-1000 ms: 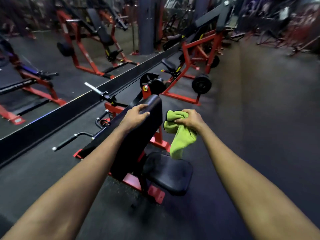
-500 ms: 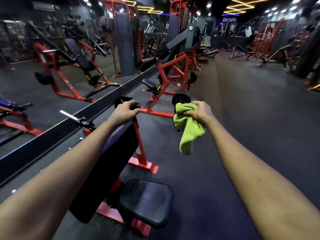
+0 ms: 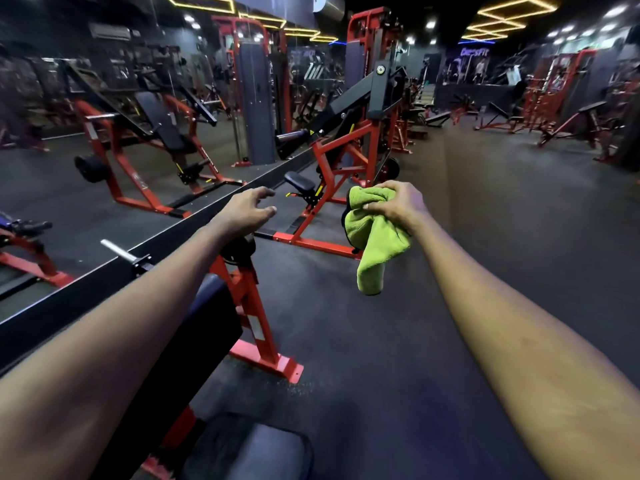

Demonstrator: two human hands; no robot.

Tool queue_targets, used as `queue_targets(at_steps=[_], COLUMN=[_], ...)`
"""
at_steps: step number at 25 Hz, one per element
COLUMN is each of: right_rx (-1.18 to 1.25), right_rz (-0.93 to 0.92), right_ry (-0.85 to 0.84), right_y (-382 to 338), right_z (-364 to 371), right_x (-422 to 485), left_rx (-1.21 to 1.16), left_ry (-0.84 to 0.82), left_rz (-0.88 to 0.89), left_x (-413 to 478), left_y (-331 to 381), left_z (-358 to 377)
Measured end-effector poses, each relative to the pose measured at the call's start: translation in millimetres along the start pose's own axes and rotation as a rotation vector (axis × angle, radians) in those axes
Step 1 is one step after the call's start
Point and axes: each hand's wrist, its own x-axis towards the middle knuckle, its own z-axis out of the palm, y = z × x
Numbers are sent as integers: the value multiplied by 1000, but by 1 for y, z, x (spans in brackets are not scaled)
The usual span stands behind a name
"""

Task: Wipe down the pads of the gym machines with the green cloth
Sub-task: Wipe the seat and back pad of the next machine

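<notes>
Right now the right hand (image 3: 398,206) sits just past the middle of the view toward one o'clock. Its fingers are curled tight and its thumb is pressed in, gripping the bunched top of the green cloth (image 3: 375,237). The rest of the cloth hangs loose below the fist toward six o'clock, in the air above the dark floor (image 3: 398,358) and touching no pad. The left hand (image 3: 247,211) is at about eleven o'clock from the middle, palm down, with its fingers slightly spread and loosely bent, holding nothing. Under that forearm, toward seven o'clock, the black back pad (image 3: 194,341) of the nearest machine slopes down on its red frame (image 3: 252,306). The black seat pad (image 3: 249,448) lies at the bottom edge at six o'clock. At twelve o'clock, beyond both hands, stands another red machine (image 3: 346,150) with a small black seat (image 3: 299,181). A wall mirror (image 3: 104,150) fills the side from nine to eleven o'clock.
</notes>
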Motion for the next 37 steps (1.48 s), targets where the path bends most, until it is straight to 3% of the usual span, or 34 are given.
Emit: queue_targets(at_steps=[8,23,31,37], right_rx=[-19,50,71,73], right_rz=[-18,-164,-193,-237], right_ry=[-12,-103,-139,-156], right_y=[28,93,93,67], right_z=[14,64,172,265], right_x=[164,491,658,789], left_rx=[54,89,104,147], left_ry=[1,24,53,120], left_rz=[39,-132,-266,-273], left_x=[156,435,578,702], left_y=[1,-23,-96,-167], left_z=[46,122,136,131])
